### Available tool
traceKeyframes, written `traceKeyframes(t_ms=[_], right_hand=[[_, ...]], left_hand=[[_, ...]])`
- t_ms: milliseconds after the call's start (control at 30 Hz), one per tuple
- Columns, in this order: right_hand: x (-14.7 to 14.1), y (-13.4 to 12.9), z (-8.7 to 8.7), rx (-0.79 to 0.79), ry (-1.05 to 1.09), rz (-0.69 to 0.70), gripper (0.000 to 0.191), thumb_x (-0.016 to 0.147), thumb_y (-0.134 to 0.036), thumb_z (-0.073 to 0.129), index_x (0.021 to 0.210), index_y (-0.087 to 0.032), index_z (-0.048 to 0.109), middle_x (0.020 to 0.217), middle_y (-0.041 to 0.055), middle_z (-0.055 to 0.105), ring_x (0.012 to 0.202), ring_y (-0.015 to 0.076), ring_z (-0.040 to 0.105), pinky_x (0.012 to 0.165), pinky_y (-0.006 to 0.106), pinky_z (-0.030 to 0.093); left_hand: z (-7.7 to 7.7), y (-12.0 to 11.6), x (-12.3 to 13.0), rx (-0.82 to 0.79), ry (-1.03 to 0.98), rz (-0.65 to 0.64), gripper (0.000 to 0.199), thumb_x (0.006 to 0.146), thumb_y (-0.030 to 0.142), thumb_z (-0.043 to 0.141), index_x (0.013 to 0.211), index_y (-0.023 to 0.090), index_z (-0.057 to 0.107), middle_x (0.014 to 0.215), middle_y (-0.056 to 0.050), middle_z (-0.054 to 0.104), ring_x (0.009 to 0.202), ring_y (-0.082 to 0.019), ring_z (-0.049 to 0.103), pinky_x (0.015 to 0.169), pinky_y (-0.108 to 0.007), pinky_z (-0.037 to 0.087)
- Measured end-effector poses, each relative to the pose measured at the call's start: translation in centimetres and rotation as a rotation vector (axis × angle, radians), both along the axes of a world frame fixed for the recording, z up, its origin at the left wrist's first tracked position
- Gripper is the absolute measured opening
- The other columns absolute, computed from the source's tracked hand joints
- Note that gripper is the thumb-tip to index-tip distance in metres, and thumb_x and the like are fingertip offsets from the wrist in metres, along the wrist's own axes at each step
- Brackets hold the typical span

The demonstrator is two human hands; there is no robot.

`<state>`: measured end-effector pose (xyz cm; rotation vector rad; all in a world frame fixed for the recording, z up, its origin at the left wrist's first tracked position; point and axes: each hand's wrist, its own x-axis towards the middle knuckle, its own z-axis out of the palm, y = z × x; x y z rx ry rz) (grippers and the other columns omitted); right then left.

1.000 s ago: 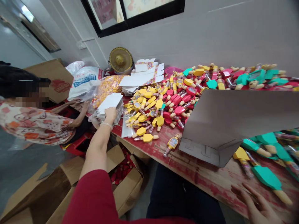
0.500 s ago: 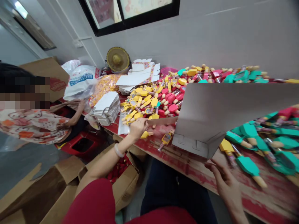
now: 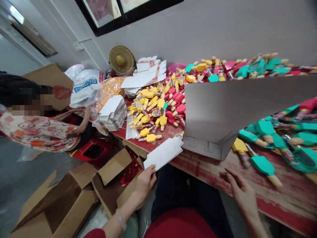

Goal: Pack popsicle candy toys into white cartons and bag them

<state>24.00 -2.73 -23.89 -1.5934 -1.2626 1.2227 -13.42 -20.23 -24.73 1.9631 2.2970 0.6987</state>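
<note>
Red-stained wooden table: flat white card blanks stacked unfolded, yellow-and-red plastic novelties loose in a heap; my left fingers clamp one white blank, my right fingers spread apart, empty.

Two hands (left hand, right hand), one white card blank, one white carton, one straw hat — and two cardboard boxes on the floor, probably.

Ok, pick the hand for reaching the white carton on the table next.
Right, probably: the right hand is empty and sits nearer the white carton, while the left hand grips a flat white card blank.
</note>
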Motion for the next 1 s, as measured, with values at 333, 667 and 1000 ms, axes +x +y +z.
traceKeyframes(t_ms=[333, 667, 1000], right_hand=[[-2.5, -0.6, 1.1, 0.072, 0.052, 0.103, 0.058, 0.081, -0.066, 0.065, 0.114, -0.019, 0.072, 0.098, 0.0117, 0.080, 0.095, 0.0278, 0.075, 0.089, 0.041, 0.059], [-0.9, -1.8, -1.5, -0.024, 0.044, 0.111, 0.061, 0.073, -0.069, 0.069, 0.107, -0.019, 0.075, 0.091, 0.0115, 0.081, 0.088, 0.0291, 0.077, 0.085, 0.040, 0.062], [-3.5, -1.1, -0.5, 0.032, 0.042, 0.240, 0.056, 0.079, -0.066, 0.066, 0.109, -0.019, 0.075, 0.096, 0.0120, 0.079, 0.090, 0.0283, 0.076, 0.083, 0.040, 0.062]], left_hand=[[-0.7, 11.9, -0.4, -0.492, 0.127, -0.105, 0.067, 0.089, 0.038, 0.074, 0.148, 0.017, 0.049, 0.164, -0.024, 0.036, 0.153, -0.040, 0.034, 0.116, -0.059, 0.044], [-0.7, 7.2, -4.0, -0.251, 0.157, -0.205, 0.035, 0.100, 0.032, 0.054, 0.130, 0.018, 0.066, 0.140, -0.016, 0.066, 0.131, -0.028, 0.064, 0.111, -0.043, 0.053], [4.1, 17.0, -4.3, -0.535, 0.173, -0.056, 0.038, 0.101, 0.049, 0.054, 0.111, 0.018, 0.073, 0.107, -0.013, 0.077, 0.104, -0.026, 0.073, 0.088, -0.032, 0.053]])
